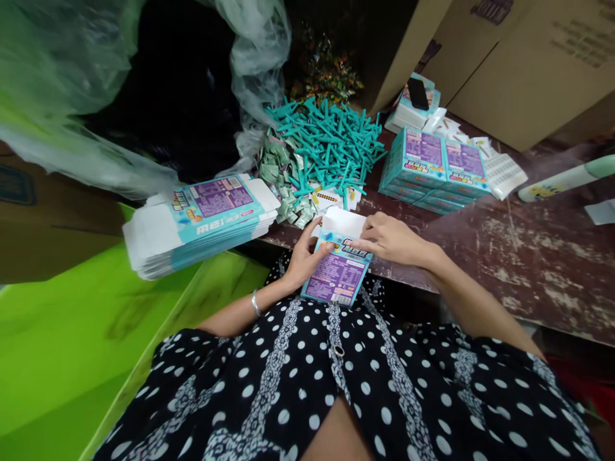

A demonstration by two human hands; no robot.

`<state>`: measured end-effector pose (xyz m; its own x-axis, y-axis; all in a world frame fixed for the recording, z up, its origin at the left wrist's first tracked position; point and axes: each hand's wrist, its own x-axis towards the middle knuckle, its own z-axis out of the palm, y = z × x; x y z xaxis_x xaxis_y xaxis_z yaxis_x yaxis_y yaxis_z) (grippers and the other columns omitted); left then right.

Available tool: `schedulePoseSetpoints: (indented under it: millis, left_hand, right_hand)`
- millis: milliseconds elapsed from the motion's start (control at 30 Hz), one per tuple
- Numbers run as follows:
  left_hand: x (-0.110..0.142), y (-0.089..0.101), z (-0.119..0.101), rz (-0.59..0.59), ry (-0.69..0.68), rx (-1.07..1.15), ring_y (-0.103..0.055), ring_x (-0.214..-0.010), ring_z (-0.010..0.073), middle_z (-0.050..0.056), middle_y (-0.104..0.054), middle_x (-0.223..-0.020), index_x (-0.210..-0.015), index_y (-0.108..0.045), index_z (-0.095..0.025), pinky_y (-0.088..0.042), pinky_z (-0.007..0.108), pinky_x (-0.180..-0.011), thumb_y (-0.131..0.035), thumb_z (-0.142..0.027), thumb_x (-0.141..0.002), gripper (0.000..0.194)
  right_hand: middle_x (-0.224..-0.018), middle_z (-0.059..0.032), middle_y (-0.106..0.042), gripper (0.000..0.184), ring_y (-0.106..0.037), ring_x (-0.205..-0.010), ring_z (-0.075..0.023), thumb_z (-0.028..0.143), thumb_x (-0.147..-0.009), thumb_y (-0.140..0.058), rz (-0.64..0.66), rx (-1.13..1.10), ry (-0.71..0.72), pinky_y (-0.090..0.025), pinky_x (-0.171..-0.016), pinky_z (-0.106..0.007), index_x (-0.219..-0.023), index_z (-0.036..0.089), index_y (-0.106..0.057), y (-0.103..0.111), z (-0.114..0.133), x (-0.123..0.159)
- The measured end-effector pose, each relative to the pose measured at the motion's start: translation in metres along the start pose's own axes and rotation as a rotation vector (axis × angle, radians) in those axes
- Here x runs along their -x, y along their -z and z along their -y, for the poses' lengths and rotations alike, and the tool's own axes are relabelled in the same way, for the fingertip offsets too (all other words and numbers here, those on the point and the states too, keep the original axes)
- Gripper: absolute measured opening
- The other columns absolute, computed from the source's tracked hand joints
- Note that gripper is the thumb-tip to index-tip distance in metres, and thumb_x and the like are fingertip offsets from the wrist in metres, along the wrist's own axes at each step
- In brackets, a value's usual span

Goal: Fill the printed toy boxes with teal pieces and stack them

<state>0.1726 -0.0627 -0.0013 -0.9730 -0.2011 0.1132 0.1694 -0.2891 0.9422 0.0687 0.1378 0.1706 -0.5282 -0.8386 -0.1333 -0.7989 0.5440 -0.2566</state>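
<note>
Close to my body I hold a small teal and purple printed carton (pixel 335 278) with its white end flap (pixel 343 221) raised. My left hand (pixel 305 256) grips its left side, thumb on the printed face. My right hand (pixel 384 240) is closed at the top right edge by the opening, its fingertips partly hidden behind the flap. Just beyond the carton lies a heap of teal plastic sticks (pixel 331 147), with small green-grey packets (pixel 276 166) on its left. A stack of flattened cartons (pixel 216 211) sits to the left of my hands.
Filled teal cartons (pixel 435 166) stand grouped at the right on the worn dark red table (pixel 523 256). Behind them are a phone (pixel 418 94) on a carton and large cardboard boxes (pixel 528 70). A white tube-like bottle (pixel 562 182) lies far right; a plastic bag (pixel 259 57) drapes at upper left.
</note>
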Motion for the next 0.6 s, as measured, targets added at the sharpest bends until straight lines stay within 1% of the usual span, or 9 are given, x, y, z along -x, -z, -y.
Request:
schedulePoseSetpoints:
  millis: [67, 133, 167, 233, 333, 400, 500, 533, 600]
  left_hand:
    - [0.0, 0.002, 0.0, 0.026, 0.01, -0.015, -0.077, -0.11, 0.0286, 0.012, -0.079, -0.13, -0.159, -0.054, -0.026, -0.064, 0.043, -0.095, -0.081, -0.06, -0.092, 0.08]
    - [-0.001, 0.003, 0.0, 0.039, 0.027, -0.015, -0.076, -0.109, 0.0281, 0.011, -0.079, -0.132, -0.157, -0.057, -0.026, -0.064, 0.042, -0.095, -0.081, -0.06, -0.092, 0.078]
    - [-0.001, 0.004, 0.001, 0.045, 0.031, -0.009, -0.076, -0.109, 0.0278, 0.011, -0.078, -0.131, -0.157, -0.057, -0.026, -0.063, 0.04, -0.094, -0.082, -0.06, -0.091, 0.078]
    - [-0.001, 0.005, 0.003, 0.066, 0.039, -0.003, -0.075, -0.104, 0.0263, 0.01, -0.079, -0.125, -0.156, -0.057, -0.026, -0.062, 0.037, -0.089, -0.083, -0.06, -0.09, 0.079]
    - [-0.004, 0.006, 0.005, 0.093, 0.04, -0.045, -0.071, -0.09, 0.0224, 0.005, -0.077, -0.107, -0.148, -0.063, -0.025, -0.058, 0.032, -0.08, -0.081, -0.063, -0.09, 0.071]
    - [-0.012, 0.008, 0.005, 0.066, -0.003, -0.125, -0.068, -0.09, 0.0217, 0.004, -0.074, -0.1, -0.126, -0.072, -0.023, -0.056, 0.032, -0.081, -0.074, -0.069, -0.093, 0.057]
    - [-0.026, 0.01, 0.003, 0.001, -0.129, -0.234, -0.065, -0.099, 0.0239, 0.007, -0.071, -0.101, -0.087, -0.068, -0.021, -0.054, 0.037, -0.093, -0.065, -0.078, -0.095, 0.058]
    - [-0.029, 0.01, 0.002, -0.01, -0.157, -0.232, -0.064, -0.098, 0.0236, 0.007, -0.069, -0.099, -0.082, -0.065, -0.022, -0.054, 0.037, -0.094, -0.065, -0.079, -0.094, 0.058]
    - [-0.034, 0.01, 0.001, -0.03, -0.166, -0.157, -0.062, -0.089, 0.021, 0.004, -0.064, -0.092, -0.085, -0.058, -0.024, -0.054, 0.037, -0.088, -0.072, -0.076, -0.09, 0.054]
  right_hand:
    - [-0.116, -0.0148, -0.077, 0.063, -0.068, -0.11, -0.0332, 0.078, -0.104, -0.053, -0.193, -0.113, -0.068, -0.053, -0.103, -0.054, -0.107, 0.024, -0.086, -0.012, -0.009, 0.015]
    - [-0.13, -0.0148, -0.075, 0.057, -0.07, -0.117, -0.0329, 0.071, -0.103, -0.06, -0.451, -0.259, -0.201, -0.056, -0.104, -0.054, -0.13, 0.025, -0.081, -0.03, -0.016, 0.03]
    - [-0.133, -0.0147, -0.074, 0.056, -0.071, -0.118, -0.0325, 0.067, -0.102, -0.063, -0.54, -0.354, -0.266, -0.058, -0.102, -0.052, -0.137, 0.025, -0.077, -0.042, -0.017, 0.036]
    - [-0.136, -0.0142, -0.075, 0.058, -0.073, -0.118, -0.0317, 0.063, -0.099, -0.069, -0.613, -0.564, -0.343, -0.061, -0.1, -0.05, -0.142, 0.025, -0.072, -0.071, -0.013, 0.045]
    - [-0.132, -0.0138, -0.078, 0.053, -0.074, -0.116, -0.0315, 0.063, -0.097, -0.068, -0.705, -0.72, -0.415, -0.061, -0.102, -0.048, -0.133, 0.024, -0.071, -0.111, 0.003, 0.046]
    - [-0.121, -0.013, -0.079, 0.044, -0.074, -0.111, -0.0314, 0.063, -0.099, -0.061, -0.788, -0.694, -0.47, -0.06, -0.1, -0.047, -0.117, 0.024, -0.071, -0.126, 0.012, 0.04]
    - [-0.119, -0.0129, -0.077, 0.036, -0.072, -0.113, -0.0307, 0.061, -0.101, -0.057, -0.855, -0.667, -0.453, -0.058, -0.101, -0.045, -0.1, 0.026, -0.065, -0.132, 0.019, 0.026]
    - [-0.122, -0.0134, -0.076, 0.034, -0.071, -0.115, -0.0302, 0.059, -0.1, -0.058, -0.887, -0.667, -0.436, -0.057, -0.101, -0.045, -0.097, 0.026, -0.062, -0.132, 0.019, 0.022]
    - [-0.122, -0.0135, -0.074, 0.032, -0.071, -0.112, -0.0291, 0.058, -0.096, -0.061, -0.959, -0.68, -0.418, -0.057, -0.1, -0.044, -0.097, 0.027, -0.055, -0.13, 0.017, 0.014]
